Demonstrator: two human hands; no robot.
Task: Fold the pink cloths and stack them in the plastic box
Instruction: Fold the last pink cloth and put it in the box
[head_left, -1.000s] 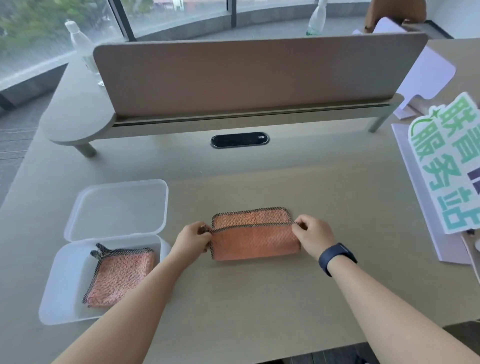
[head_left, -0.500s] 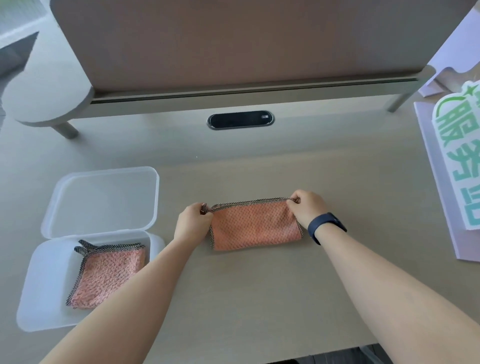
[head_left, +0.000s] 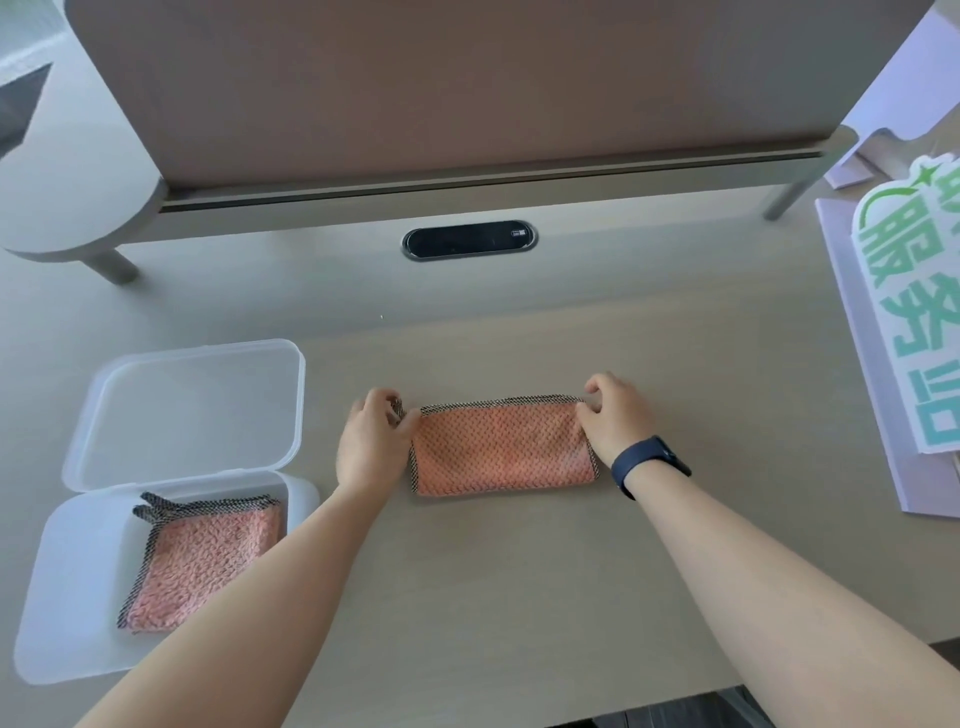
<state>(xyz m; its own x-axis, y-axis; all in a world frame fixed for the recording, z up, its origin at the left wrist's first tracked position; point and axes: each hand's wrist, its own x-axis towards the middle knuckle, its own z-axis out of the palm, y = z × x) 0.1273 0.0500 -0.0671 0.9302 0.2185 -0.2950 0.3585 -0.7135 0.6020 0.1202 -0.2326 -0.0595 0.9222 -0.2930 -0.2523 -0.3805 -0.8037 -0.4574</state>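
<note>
Pink cloths number two: one folded in the plastic box (head_left: 67, 613) at my left, one cloth (head_left: 501, 449) on the counter (head_left: 519, 597) between my hands, long axis left to right. Left hand (head_left: 371, 447) and right hand (head_left: 615, 421) each pinch a far corner.

1. Soft, even daylight fills my view, brightest at the upper left corner.
2. The table (head_left: 519, 571) carries a broad band of shade beneath the raised shelf (head_left: 467, 192); its nearer half lies lighter.
3. My forearms cast only faint, diffuse shadows.
4. The white sign (head_left: 914, 312) at right reads bright, close to washed out.
5. Wide-angle distortion bends the shelf edge and splays my arms toward the lower corners.
6. Detail is slightly soft overall; the weave of the pink cloth (head_left: 501, 447) remains legible.
</note>
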